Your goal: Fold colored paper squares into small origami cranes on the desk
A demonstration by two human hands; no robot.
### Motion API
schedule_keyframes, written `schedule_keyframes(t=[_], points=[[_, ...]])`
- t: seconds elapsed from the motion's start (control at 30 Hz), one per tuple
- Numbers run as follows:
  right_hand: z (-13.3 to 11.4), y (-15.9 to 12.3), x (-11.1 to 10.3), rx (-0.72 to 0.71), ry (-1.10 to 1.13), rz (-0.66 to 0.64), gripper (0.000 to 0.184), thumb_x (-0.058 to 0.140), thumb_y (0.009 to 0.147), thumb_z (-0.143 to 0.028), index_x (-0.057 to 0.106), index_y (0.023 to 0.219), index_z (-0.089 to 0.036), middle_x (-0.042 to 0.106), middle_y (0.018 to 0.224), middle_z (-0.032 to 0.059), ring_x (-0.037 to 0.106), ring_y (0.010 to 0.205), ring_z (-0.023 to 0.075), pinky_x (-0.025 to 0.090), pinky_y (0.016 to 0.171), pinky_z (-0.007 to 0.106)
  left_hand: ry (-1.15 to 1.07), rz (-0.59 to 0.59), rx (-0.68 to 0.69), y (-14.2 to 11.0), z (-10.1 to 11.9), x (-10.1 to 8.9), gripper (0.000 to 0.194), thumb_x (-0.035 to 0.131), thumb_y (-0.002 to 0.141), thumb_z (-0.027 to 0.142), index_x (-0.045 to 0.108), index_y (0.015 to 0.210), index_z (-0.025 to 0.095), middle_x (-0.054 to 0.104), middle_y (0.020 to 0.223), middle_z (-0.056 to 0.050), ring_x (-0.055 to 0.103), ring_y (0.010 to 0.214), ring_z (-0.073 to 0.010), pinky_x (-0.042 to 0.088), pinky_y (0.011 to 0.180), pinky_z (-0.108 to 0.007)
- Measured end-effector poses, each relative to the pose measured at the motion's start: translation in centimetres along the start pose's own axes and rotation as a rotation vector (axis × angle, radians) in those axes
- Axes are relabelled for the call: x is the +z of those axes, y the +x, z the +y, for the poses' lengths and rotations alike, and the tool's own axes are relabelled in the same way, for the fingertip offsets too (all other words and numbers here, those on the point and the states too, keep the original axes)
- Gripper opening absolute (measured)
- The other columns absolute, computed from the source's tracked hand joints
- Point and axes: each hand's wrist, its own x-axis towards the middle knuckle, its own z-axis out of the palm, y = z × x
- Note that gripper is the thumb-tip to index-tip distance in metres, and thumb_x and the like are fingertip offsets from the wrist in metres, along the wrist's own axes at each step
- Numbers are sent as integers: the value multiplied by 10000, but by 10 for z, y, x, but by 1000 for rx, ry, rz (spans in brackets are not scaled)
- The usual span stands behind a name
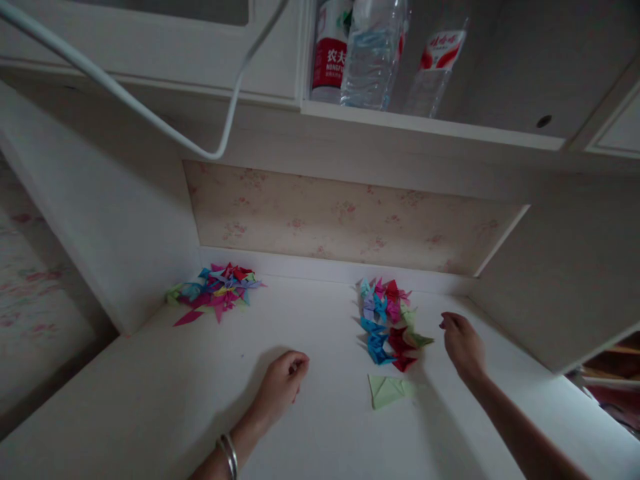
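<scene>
My left hand (283,383) hovers over the white desk, its fingers curled in and nothing showing in them. A metal bangle (229,457) circles that wrist. To the right, my right hand (464,343) is also closed, fingertips drawn together, with no object visible in it. It is just right of a group of folded paper cranes (387,327) in blue, red, pink and green. Between the hands, nearer to me, lies a flat folded light green paper (387,391). A heaped pile of colourful folded paper cranes (225,287) sits at the far left.
Above the desk (320,440) runs a cabinet shelf (440,127) holding a red-labelled bottle (327,67), a clear bottle (373,60) and a tilted clear bottle (435,70). A white bent tube (150,120) hangs across the upper left. Side panels (555,267) border the desk.
</scene>
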Motion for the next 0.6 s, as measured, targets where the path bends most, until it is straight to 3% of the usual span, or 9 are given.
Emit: schedule_keyframes(t=[0.13, 0.23, 0.33, 0.43, 0.5, 0.6], points=[[-34, -76, 10, -15, 441, -142, 422, 494, 784, -512, 663, 962, -169, 684, 846, 70, 590, 740, 213, 432, 656, 295, 15, -1, 7, -1, 2, 1, 344, 493, 806, 448, 621, 883, 138, 504, 587, 41, 414, 416, -79, 301, 365, -185], [-69, -137, 24, 106, 800, -298, 419, 616, 689, -534, 688, 869, -162, 667, 819, 56, 552, 625, 164, 414, 540, 253, 31, 6, 14, -4, 6, 0, 326, 496, 802, 431, 625, 871, 140, 530, 610, 25, 454, 457, -94, 329, 398, -192], [-110, -185, 38, 242, 942, -545, 371, 666, 671, -482, 692, 862, -164, 554, 582, -15, 404, 447, 91, 274, 406, 208, 55, 18, 38, -7, 11, 0, 310, 495, 807, 415, 634, 862, 143, 554, 618, 14, 480, 497, -109, 357, 448, -205], [-149, -213, 54, 257, 1033, -756, 330, 642, 711, -463, 685, 853, -168, 412, 451, -70, 298, 381, 72, 176, 373, 201, 83, 20, 67, -9, 13, 0, 301, 479, 819, 394, 649, 856, 149, 585, 623, 1, 513, 553, -132, 389, 510, -223], [-166, -222, 67, 181, 1076, -769, 295, 624, 737, -446, 687, 820, -170, 508, 508, -38, 407, 433, 92, 282, 405, 204, 102, 18, 113, -9, 13, 0, 274, 466, 825, 346, 656, 844, 151, 625, 680, -22, 555, 633, -153, 420, 581, -239], [-174, -231, 83, -8, 1050, -708, 275, 578, 799, -431, 700, 848, -189, 678, 780, 38, 602, 723, 170, 458, 659, 259, 134, 41, 183, -9, 11, 0, 238, 438, 798, 211, 662, 856, 153, 668, 807, -58, 592, 754, -174, 440, 692, -260]])
